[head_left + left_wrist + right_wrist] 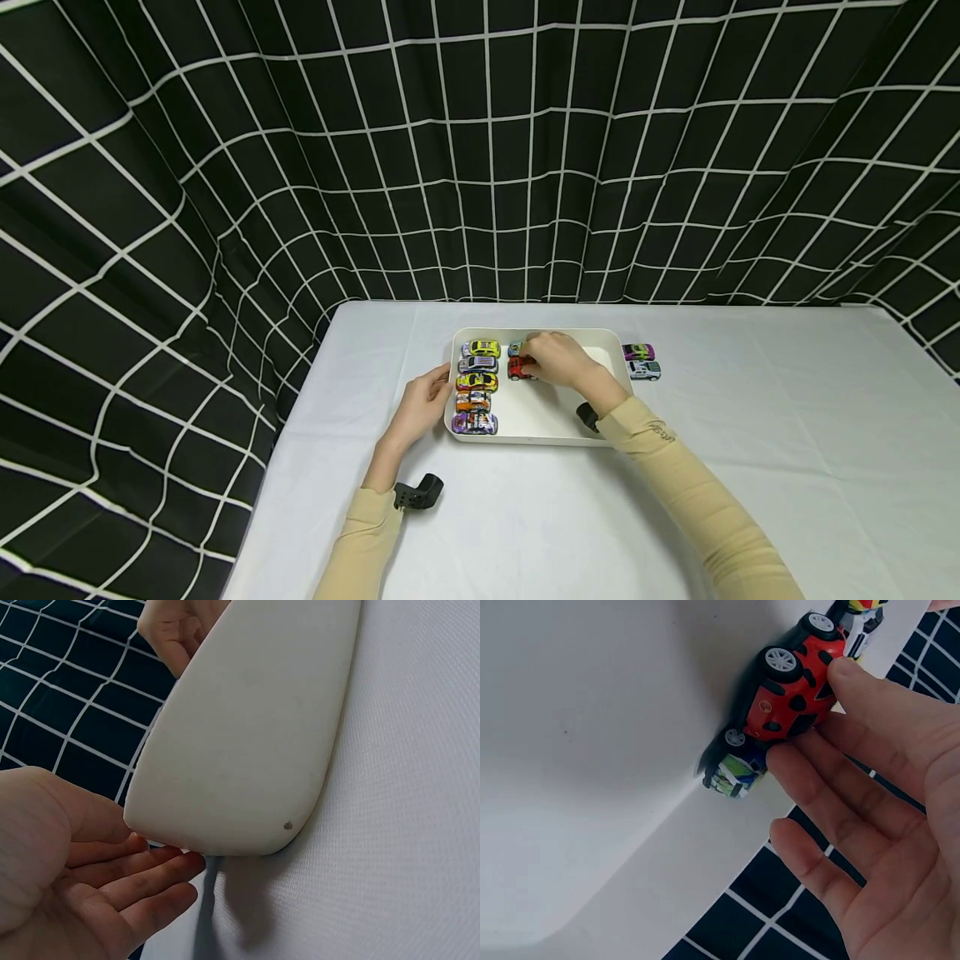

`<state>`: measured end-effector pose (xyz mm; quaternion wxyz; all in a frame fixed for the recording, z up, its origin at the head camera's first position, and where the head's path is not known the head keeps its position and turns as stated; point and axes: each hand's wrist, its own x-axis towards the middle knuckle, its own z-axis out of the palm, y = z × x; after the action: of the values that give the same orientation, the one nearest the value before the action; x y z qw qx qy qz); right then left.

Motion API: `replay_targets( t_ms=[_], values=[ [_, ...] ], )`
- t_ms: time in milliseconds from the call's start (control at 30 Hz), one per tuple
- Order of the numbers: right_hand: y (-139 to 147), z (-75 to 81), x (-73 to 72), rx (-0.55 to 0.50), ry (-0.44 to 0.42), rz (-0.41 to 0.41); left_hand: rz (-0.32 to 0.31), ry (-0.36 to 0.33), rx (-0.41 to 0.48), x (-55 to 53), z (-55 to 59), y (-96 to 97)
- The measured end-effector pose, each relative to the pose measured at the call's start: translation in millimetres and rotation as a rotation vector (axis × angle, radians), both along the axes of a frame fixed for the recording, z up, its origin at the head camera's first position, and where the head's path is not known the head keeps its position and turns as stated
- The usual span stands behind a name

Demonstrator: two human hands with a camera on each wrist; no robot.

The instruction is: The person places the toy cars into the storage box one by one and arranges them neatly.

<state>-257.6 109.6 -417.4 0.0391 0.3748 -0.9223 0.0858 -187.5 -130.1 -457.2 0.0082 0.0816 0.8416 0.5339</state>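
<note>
My right hand [558, 359] pinches a red toy car [519, 368] between thumb and fingers, inside a white tray [540, 438]. In the right wrist view the black-spotted red car [799, 694] sits beside a green, blue and white toy car [735, 776]. That second car [514, 349] is partly covered by the hand in the head view. My left hand [422, 402] touches the tray's left side, its fingers fairly straight. Along the inside of that side stands a column of several toy cars, from a yellow car [485, 348] down to a purple car [474, 423].
A purple-and-green toy car [638, 352] and a pale toy car [643, 370] stand on the white-covered table [757, 433], just outside the tray's right wall. Behind the table hangs a black curtain [510, 150] with a white grid.
</note>
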Motion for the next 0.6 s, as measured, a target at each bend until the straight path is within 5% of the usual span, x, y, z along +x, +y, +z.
replay_targets(
  t_ms=[600],
  values=[
    [50.7,21.2,6.9,-0.143,0.000,-0.089,0.000,-0.008,-0.001,0.3,0.2,0.0]
  ],
)
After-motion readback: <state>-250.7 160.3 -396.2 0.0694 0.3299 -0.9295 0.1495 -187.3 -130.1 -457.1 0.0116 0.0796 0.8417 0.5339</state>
